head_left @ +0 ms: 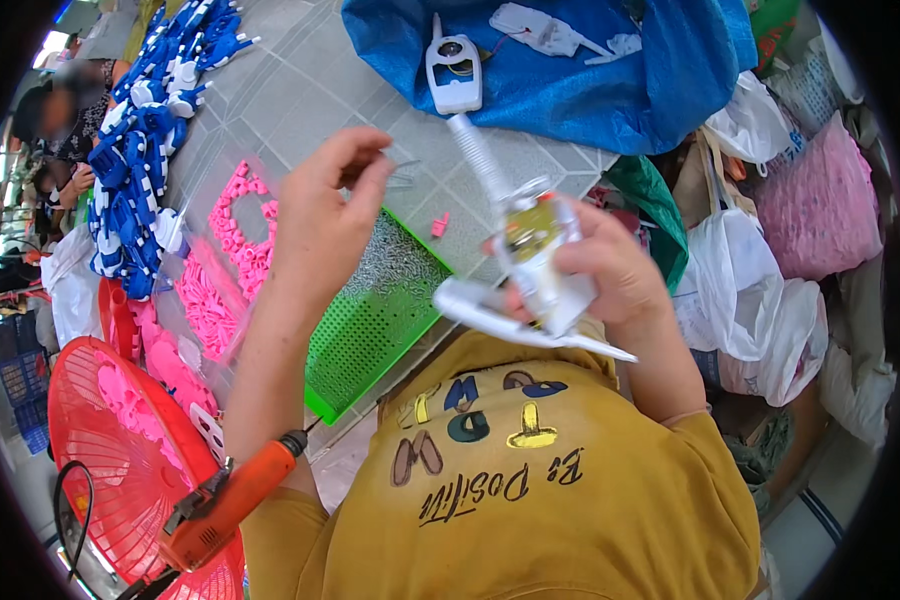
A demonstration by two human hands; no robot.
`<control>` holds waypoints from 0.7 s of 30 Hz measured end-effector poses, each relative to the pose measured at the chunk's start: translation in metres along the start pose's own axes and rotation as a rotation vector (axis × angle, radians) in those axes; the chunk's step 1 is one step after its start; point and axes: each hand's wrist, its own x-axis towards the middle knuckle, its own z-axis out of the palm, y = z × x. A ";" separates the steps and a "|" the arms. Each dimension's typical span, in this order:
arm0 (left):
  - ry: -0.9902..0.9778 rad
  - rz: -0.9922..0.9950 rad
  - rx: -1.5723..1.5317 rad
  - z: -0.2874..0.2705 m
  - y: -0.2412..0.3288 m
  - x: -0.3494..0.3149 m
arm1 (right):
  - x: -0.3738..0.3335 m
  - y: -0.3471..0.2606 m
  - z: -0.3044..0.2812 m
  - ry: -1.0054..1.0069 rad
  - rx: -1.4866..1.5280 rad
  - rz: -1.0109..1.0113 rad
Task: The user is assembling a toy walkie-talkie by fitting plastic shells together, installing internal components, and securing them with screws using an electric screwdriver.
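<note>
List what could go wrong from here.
The white plastic assembly looks open in the right hand, so its inner pieces might slip out.
The left forearm reaches past the green basket; a bump might scatter its small metal pieces.
The orange power driver appears close to that forearm and might obstruct it.

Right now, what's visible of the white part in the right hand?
The white part looks plastic, its body blurred. A ribbed neck points up and left; yellowish material shows inside the body. A long white piece shows at its lower end; whether joined is unclear. The right hand grips it, right of the green basket.
</note>
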 end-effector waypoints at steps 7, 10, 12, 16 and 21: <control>-0.433 0.455 0.354 0.027 -0.010 0.002 | -0.023 -0.023 -0.053 -0.109 0.102 -0.083; -0.517 0.387 0.683 0.042 0.000 -0.008 | -0.026 -0.018 -0.050 -0.085 0.122 -0.072; -0.537 0.338 0.737 0.048 0.005 -0.009 | -0.023 -0.014 -0.049 -0.134 0.159 -0.022; -0.621 0.197 0.761 0.054 0.005 -0.007 | -0.008 -0.007 -0.043 -0.174 0.184 0.025; -0.364 0.201 0.442 0.028 0.001 -0.005 | 0.000 -0.005 -0.030 -0.122 0.136 0.043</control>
